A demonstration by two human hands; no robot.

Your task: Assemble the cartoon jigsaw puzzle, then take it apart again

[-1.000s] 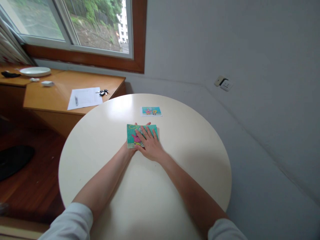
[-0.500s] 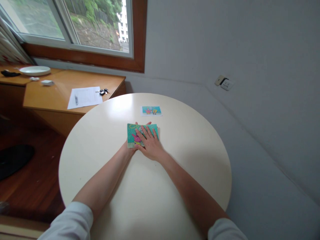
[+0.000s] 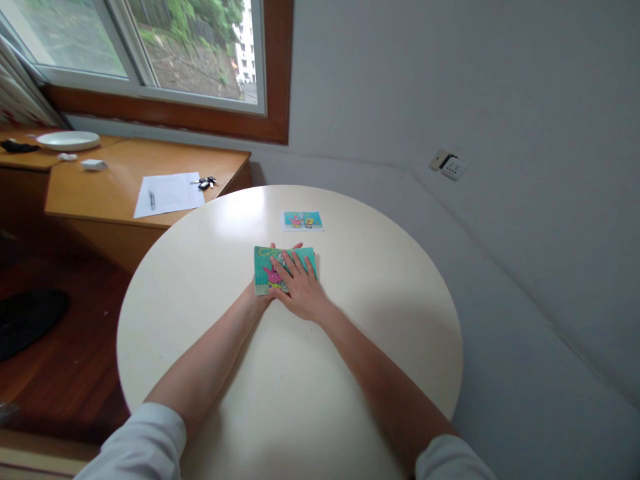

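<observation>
A teal cartoon picture board [image 3: 262,265] lies near the middle of the round cream table [image 3: 210,267]. My right hand [image 3: 300,291] rests flat on top of it, fingers spread and stretched out. My left hand [image 3: 257,299] is slid under the board from its near edge. Only the heel of that hand and two fingertips past the far edge show, so the board is sandwiched between both hands. A small card [image 3: 303,221] with the same cartoon picture lies on the table just beyond the board, untouched.
A wooden desk [image 3: 100,193] stands at the left under the window, bearing a paper sheet [image 3: 167,194] with a pen, keys [image 3: 205,183], a white plate [image 3: 69,140] and small items. A grey wall with a socket [image 3: 449,166] runs along the right. A dark object [image 3: 27,320] lies on the floor.
</observation>
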